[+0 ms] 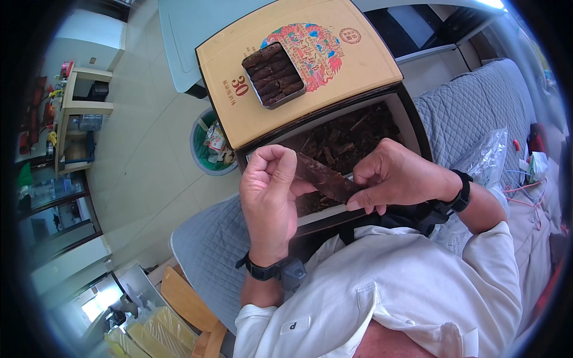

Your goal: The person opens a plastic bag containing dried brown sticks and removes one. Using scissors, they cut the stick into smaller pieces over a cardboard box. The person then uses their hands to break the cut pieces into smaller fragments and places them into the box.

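Observation:
A dark brown leaf strip (325,178), like tobacco leaf, is stretched between my two hands. My left hand (271,185) is closed at its upper left end, the thumb against curled fingers. At its lower right end, my right hand (397,176) pinches it between thumb and fingers. Below them is an open box (412,113) with a black rim, holding loose dark brown leaf pieces (358,134). On the yellow printed panel (224,65) beyond the opening sits a metal tin (283,100) with several dark brown rolls (271,71) side by side, like short cigars.
Left of the box, a green bin (200,158) with litter stands on the tiled floor (140,131). A quilted grey-blue cover (465,98) lies to the right, with clear plastic wrap (486,158) and thin cables (528,188). A pale table (185,36) is at the back.

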### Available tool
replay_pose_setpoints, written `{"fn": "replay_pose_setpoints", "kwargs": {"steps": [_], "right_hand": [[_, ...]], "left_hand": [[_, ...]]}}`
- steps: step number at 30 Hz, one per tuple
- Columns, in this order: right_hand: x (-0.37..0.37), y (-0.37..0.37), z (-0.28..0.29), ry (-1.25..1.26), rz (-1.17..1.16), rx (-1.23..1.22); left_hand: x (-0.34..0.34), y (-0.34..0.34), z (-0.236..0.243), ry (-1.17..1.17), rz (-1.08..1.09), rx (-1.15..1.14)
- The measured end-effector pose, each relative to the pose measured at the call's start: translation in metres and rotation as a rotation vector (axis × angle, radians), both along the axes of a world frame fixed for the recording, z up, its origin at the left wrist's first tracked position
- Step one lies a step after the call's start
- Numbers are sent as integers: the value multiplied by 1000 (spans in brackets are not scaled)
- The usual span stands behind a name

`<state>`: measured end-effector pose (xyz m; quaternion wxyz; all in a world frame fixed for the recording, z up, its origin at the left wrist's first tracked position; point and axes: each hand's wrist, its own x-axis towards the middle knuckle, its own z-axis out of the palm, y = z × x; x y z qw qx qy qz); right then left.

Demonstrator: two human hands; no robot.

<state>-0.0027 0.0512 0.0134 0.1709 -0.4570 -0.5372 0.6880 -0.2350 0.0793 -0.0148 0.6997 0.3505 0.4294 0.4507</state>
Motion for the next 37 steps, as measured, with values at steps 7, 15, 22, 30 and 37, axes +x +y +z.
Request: {"fn": "replay_pose_setpoints", "kwargs": {"steps": [7, 15, 22, 30, 37], "right_hand": [[2, -3, 0, 41, 17, 35], [4, -5, -9, 83, -16, 100], [3, -6, -15, 53, -108, 195], [4, -5, -16, 293, -353, 103], [5, -5, -21, 404, -361, 157]], "left_hand": [[-1, 2, 3, -11, 36, -30], [-6, 3, 8, -25, 44, -53], [-9, -6, 18, -10, -59, 109], [-12, -11, 30, 55, -578, 772], [-15, -20, 15, 46, -365, 435]]}}
